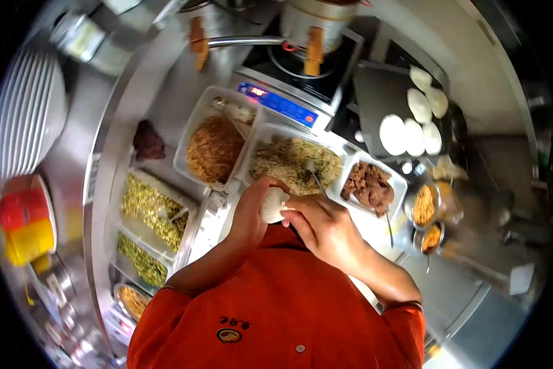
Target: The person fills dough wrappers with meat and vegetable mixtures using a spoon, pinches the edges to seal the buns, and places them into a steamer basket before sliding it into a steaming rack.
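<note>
Dough ball (272, 206) at near edge of chopped-filling tub (275, 128). Griddle (373, 92) with white dough rounds (393, 134) beyond tub, right; meat tub (402, 192) beside it, right. Left hand (247, 215): grip cupped round ball. Right hand (330, 230): grip pinching ball's side.

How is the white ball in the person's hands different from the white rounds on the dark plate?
The white ball is held between the left hand and right hand, but the white rounds lie on the dark plate. The ball is just one; the rounds are a group of six. Both look pale and roundish.
</note>
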A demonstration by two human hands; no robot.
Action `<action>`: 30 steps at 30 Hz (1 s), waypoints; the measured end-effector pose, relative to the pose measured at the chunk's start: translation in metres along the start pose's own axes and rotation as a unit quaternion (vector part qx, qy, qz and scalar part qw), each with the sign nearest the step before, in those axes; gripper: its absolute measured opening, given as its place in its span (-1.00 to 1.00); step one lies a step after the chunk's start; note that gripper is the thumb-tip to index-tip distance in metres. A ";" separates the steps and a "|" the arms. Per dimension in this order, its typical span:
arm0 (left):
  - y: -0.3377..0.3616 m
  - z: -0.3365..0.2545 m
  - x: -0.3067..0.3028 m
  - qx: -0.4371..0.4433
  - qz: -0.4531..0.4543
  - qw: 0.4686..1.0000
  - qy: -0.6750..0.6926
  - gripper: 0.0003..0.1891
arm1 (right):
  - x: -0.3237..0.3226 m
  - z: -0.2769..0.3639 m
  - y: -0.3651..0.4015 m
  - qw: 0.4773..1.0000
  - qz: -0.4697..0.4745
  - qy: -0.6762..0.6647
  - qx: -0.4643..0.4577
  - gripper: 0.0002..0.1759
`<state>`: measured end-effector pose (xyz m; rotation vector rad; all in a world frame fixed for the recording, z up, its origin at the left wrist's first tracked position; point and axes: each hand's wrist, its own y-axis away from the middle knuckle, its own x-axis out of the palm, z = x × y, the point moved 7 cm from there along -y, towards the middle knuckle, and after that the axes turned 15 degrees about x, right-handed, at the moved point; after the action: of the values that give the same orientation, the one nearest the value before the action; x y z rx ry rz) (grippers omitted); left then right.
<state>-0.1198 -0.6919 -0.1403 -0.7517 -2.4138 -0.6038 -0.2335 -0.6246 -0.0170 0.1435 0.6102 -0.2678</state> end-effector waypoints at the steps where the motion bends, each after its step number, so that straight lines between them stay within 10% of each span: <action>1: -0.002 0.003 0.005 0.018 0.063 0.996 -0.062 -0.55 | -0.005 0.007 0.009 0.999 -0.012 0.005 0.032 -0.70; 16: 0.116 0.144 0.153 -0.366 0.281 0.887 -0.019 -0.60 | -0.054 0.006 0.252 0.897 -0.303 0.250 0.201 -0.55; 23: 0.295 0.236 0.253 -0.560 0.460 0.685 -0.080 -0.52 | -0.051 -0.001 0.451 0.733 -0.451 0.358 0.363 -0.80; 27: 0.438 0.255 0.300 -0.523 0.524 0.660 -0.129 -0.49 | -0.034 0.043 0.617 0.691 -0.564 0.216 0.397 -0.76; 30: 0.486 0.293 0.307 -0.515 0.549 0.640 -0.156 -0.49 | -0.018 0.085 0.729 0.554 -0.622 0.267 0.484 -0.71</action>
<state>-0.1382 -0.0523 -0.0541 -2.6272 -1.0809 -1.2892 0.0099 0.0575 0.1018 0.9011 1.0416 -2.0569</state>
